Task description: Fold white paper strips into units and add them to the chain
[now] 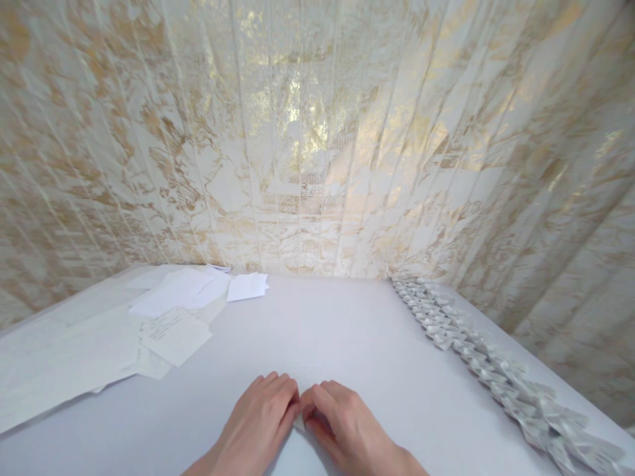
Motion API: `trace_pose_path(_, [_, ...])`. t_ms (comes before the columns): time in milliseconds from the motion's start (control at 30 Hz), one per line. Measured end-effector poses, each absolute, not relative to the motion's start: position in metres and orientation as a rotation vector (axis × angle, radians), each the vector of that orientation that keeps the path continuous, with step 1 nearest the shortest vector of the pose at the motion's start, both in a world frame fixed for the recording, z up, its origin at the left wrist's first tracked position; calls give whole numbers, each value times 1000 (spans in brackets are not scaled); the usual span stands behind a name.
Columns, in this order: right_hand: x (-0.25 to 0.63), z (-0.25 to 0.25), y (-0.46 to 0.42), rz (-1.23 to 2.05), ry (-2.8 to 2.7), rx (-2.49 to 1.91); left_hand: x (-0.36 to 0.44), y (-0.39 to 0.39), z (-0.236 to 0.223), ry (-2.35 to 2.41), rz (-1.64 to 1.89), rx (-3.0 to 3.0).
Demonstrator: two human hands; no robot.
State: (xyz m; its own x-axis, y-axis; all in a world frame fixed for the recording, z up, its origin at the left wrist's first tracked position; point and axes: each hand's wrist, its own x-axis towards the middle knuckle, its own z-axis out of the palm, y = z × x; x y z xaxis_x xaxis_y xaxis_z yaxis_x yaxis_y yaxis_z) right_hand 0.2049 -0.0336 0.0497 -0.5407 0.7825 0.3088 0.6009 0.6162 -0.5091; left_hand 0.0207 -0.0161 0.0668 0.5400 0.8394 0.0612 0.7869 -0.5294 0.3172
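My left hand [260, 416] and my right hand [340, 426] rest side by side on the white table [347, 337] near its front edge, fingertips touching. The fingers of both hands are curled together over a small spot between them. A bit of white paper [297, 439] seems to lie under and between the hands, hard to tell from the table. What the fingers pinch is hidden.
Loose white paper sheets and slips [173, 334] lie spread over the table's left side, with a small stack [247, 287] at the back. A long row of folded paper pieces [486, 360] runs along the right edge. A gold-patterned curtain [317, 132] hangs behind.
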Motion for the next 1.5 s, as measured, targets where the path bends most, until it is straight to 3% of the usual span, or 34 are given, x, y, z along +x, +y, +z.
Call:
trace_pose_path(333, [210, 64, -36, 321, -2469, -851, 19, -20, 55, 1317, 439, 2572])
trace_pose_path(800, [214, 72, -37, 591, -2400, -923, 20, -21, 57, 1323, 502, 2508])
trace_pose_path(1500, [210, 57, -30, 291, -2526, -886, 10, -8, 53, 1514, 373, 2535])
